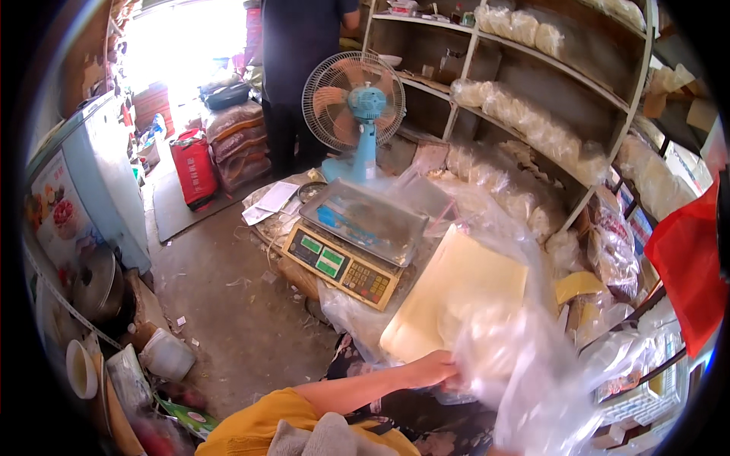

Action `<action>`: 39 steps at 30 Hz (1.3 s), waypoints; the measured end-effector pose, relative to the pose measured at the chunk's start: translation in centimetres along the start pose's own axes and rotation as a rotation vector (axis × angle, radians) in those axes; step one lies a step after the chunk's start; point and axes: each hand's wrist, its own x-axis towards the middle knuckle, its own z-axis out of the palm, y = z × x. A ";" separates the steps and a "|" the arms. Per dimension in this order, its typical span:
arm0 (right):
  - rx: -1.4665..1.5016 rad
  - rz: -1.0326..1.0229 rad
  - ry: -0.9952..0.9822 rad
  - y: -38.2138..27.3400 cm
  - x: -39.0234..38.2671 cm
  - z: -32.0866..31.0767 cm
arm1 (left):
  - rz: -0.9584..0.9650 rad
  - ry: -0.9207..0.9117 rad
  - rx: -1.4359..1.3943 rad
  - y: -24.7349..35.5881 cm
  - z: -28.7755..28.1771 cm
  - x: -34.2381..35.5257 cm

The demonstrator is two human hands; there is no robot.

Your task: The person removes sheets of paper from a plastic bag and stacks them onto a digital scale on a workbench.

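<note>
Reference landmark: the scale (340, 264). The work item, a clear bag (525, 380) with pale, blurred contents, is to the right of the scale and nearer the wearer. It overlaps the lower end of a cream sheet (464, 277), which lies flat just right of the scale.

Step in hand: probably handling or arranging the bag. The left hand (435, 368) is nearer the wearer than the scale; its grip appears closed on the bag's edge, fingertips partly obscured. The right hand does not show clearly; the state of its grip cannot be told.

Next move, by judgement: it calls for a steady hold on the bag and, ideally, 2 hands to control the loose film.

Markings: the scale has 3 green display panels and a keypad; their characters are too small to read reliably. The red bag (194, 169), beyond and left of the scale, bears pale characters. The poster (61, 213), far left of the scale, shows food pictures. No brand is identified.
</note>
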 end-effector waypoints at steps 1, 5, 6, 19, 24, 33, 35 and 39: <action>0.094 -0.024 -0.029 1.1 1.2 1.0 | 0.147 -0.011 0.089 0.4 0.1 -0.3; 0.375 0.002 -0.024 4.1 2.6 -0.1 | 0.285 -0.005 0.015 3.3 0.6 2.4; 0.451 0.067 0.023 5.6 1.9 -1.7 | 0.355 0.008 0.062 3.1 0.3 2.9; 0.158 0.170 0.493 8.1 -3.0 -0.5 | 0.103 0.228 -0.442 4.9 -10.7 7.1; -0.793 0.169 0.637 14.1 -4.2 -6.4 | -0.013 0.290 0.471 -4.1 -11.8 11.7; -1.642 -0.018 0.330 15.3 -2.4 -9.0 | -0.109 0.239 0.669 -9.5 -11.4 12.3; -1.621 -0.003 0.307 14.7 -1.5 -9.0 | -0.122 0.240 0.705 -9.9 -10.9 12.2; -1.550 0.004 0.291 14.3 -1.4 -8.5 | -0.136 0.258 0.783 -11.0 -10.1 11.6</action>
